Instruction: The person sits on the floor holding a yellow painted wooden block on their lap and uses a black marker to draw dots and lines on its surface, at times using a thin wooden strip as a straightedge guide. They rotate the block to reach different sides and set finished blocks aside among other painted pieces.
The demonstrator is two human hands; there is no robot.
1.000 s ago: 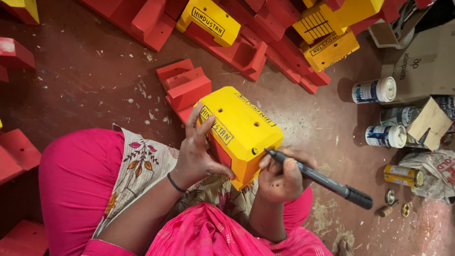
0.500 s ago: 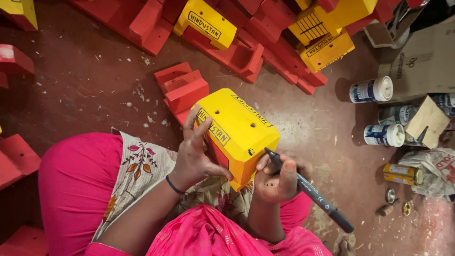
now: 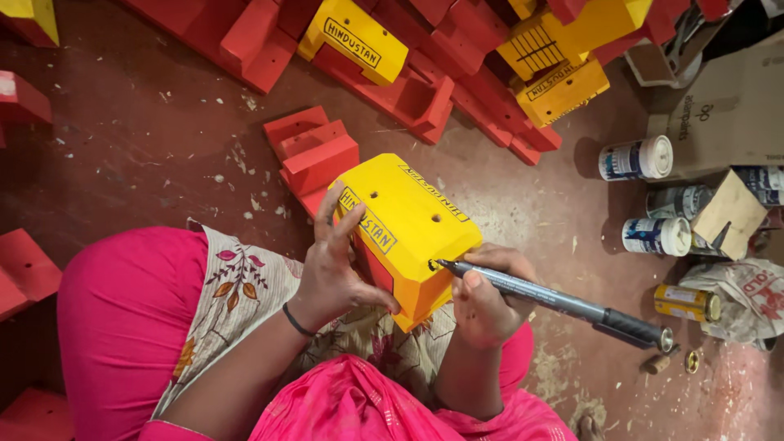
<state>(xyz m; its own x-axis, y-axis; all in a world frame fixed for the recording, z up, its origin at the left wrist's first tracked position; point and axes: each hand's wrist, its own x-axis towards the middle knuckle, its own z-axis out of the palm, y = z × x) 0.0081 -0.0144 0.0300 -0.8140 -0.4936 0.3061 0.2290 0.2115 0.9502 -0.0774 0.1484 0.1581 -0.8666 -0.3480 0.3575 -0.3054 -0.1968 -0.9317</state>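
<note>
A yellow painted block (image 3: 412,214) with black lettering and small holes rests tilted on my lap. My left hand (image 3: 336,263) grips its left side, fingers spread over the lettered face. In my right hand (image 3: 483,304) is a black marker pen (image 3: 555,299). The pen's tip touches the block's right front corner edge, and its capped end points to the lower right.
Red blocks (image 3: 314,151) lie just behind the yellow one. More red and yellow lettered pieces (image 3: 353,39) are piled along the top. Small paint tins (image 3: 637,158), a cardboard box (image 3: 731,106) and a crumpled bag (image 3: 739,296) stand at the right on the reddish floor.
The pen has swung from pointing steeply down-right to a flatter angle. Its tip now sits on the block's front corner. My left hand keeps its hold.
</note>
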